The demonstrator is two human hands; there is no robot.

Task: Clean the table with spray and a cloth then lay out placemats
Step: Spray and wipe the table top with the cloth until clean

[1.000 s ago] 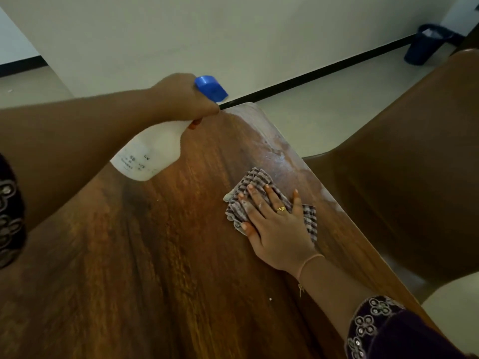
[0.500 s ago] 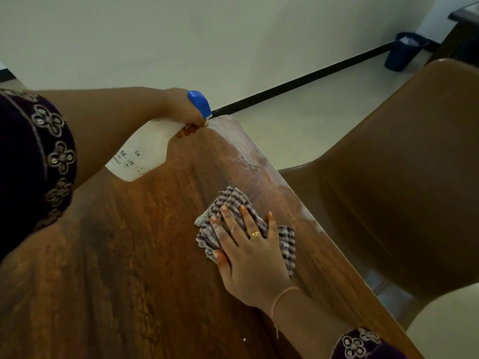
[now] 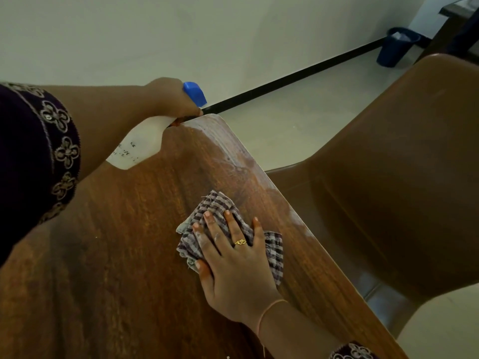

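Cloth slid back along desk edge under right hand, fingers flat and spread on it; left hand fingers curled round spray bottle at far corner.

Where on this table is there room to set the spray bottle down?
The table is bare left of the cloth, from under the spray bottle to the near edge. Crowded: the right hand presses the cloth near the right edge, where whitish residue lies.
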